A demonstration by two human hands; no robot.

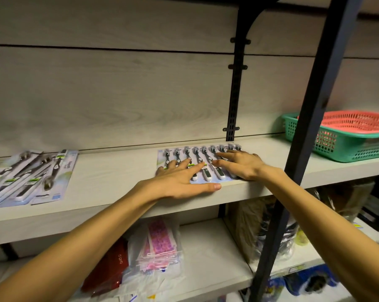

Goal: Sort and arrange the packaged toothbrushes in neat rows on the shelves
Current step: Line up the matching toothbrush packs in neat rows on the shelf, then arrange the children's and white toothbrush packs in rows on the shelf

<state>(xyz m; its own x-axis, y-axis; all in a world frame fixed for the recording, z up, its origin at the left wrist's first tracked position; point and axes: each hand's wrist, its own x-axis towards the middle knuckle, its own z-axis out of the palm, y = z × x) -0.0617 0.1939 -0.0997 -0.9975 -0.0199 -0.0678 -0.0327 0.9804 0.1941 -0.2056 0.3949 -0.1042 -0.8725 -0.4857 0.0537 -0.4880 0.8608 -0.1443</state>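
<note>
A pale wood-grain shelf (110, 177) runs across at chest height, backed by matching wall panels and carried on a black slotted upright (234, 94); a dark metal post (302, 136) slants down in front on the right. On the shelf's far right sits a green plastic basket (336, 149) with a red basket (356, 120) nested inside it. The lower shelf (208, 258) holds bagged goods, among them a red pack (108, 267) and clear bags of pink items (160, 243).

At the left end of the upper shelf lies a loose pile of packaged toothbrushes (29, 175), overlapping at odd angles. Near the middle, a row of packaged toothbrushes (197, 160) lies flat and side by side, heads toward the back wall, its near edge close to the shelf's front lip.

Both arms reach in bare. The left hand (184, 177) rests palm down on the left part of the row, fingers spread, thumb stretched along the shelf edge. The right hand (243, 164) lies flat on the right part, fingers splayed and pointing left. Neither grips anything; both press open on the packs, fingertips nearly meeting.
</note>
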